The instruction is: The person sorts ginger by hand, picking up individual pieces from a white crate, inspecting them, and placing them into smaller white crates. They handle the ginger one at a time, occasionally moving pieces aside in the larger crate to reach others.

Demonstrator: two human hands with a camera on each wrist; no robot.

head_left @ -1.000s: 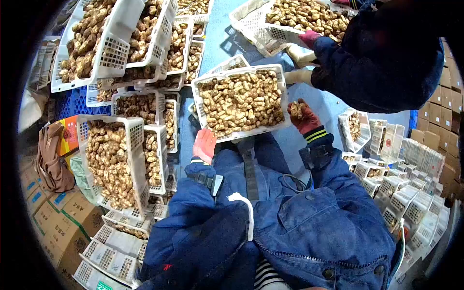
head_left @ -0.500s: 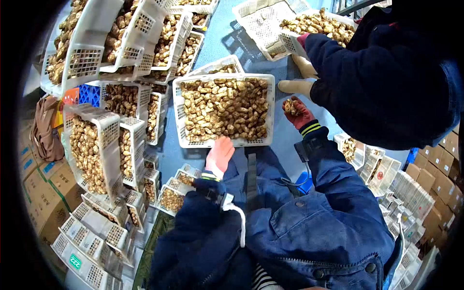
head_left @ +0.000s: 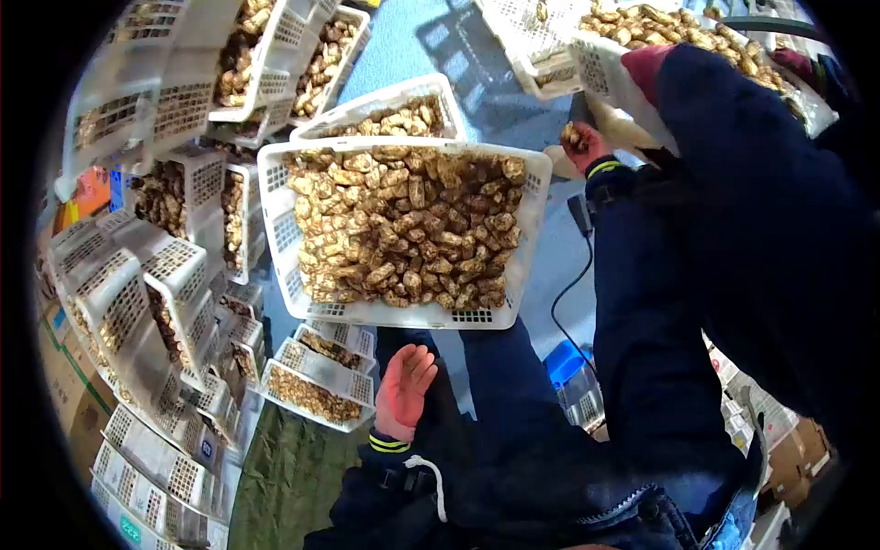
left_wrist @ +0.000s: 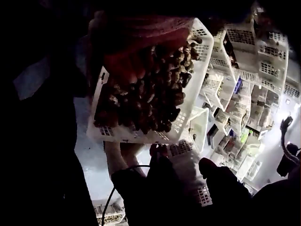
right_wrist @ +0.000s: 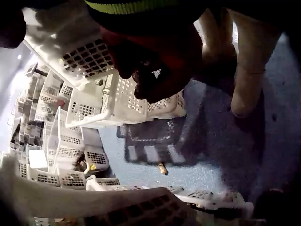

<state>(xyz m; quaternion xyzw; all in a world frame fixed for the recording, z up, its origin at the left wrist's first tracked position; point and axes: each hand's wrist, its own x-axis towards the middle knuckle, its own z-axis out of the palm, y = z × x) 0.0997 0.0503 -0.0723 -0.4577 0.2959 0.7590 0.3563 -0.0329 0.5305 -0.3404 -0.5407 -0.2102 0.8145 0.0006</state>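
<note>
A white crate (head_left: 417,318) full of brown knobbly pieces (head_left: 403,229) fills the middle of the head view. Below its near edge, my left hand (head_left: 404,392) has its fingers loosely extended and holds nothing. To the right of the crate, my right hand (head_left: 589,151) holds a small brown piece (head_left: 572,137) in curled fingers. The left wrist view has a dark, reddish hand (left_wrist: 141,47) in front of a filled crate (left_wrist: 129,137). Deep shadow covers the curled right hand (right_wrist: 155,63) in the right wrist view; its held piece is unclear.
Behind the middle crate is another filled one (head_left: 312,133). Stacked crates (head_left: 197,202) line the left, beside a green mat (head_left: 293,467). Another person's dark sleeve (head_left: 733,156) reaches to a filled crate (head_left: 605,78) at the upper right. A blue container (head_left: 566,363) stands lower right.
The crate in the middle appears larger. My left hand has come off its near edge and is lower in the view. My right hand has moved up in view, still holding the piece.
</note>
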